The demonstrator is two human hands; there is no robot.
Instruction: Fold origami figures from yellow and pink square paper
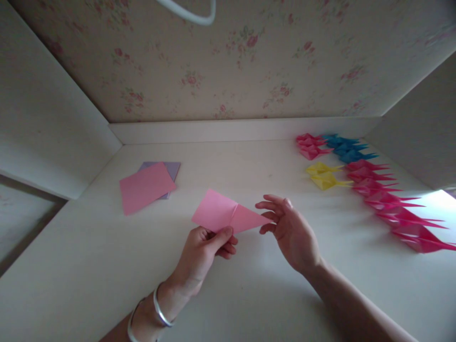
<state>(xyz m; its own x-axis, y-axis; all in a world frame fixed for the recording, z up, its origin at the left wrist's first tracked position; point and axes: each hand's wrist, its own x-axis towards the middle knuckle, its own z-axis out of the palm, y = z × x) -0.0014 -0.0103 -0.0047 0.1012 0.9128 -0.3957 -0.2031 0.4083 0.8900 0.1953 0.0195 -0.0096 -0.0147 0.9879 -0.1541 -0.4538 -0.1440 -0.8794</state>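
Observation:
A partly folded sheet of pink origami paper point(218, 209) is held above the white table, a crease across its middle and its right end tapering to a point. My left hand point(210, 249) pinches its lower edge, thumb on top and fingers beneath. At the pointed end, my right hand point(287, 228) has its fingers apart and curved around the tip; whether they touch the paper I cannot tell. Silver bangles point(161, 306) circle my left wrist.
Flat pink sheets point(146, 187) overlap purple paper point(173, 168) at the left. On the right, folded paper figures stand in rows: pink ones point(395, 216), blue ones point(345, 147) and two yellow ones point(326, 180). A white cable point(192, 16) hangs before the flowered wall.

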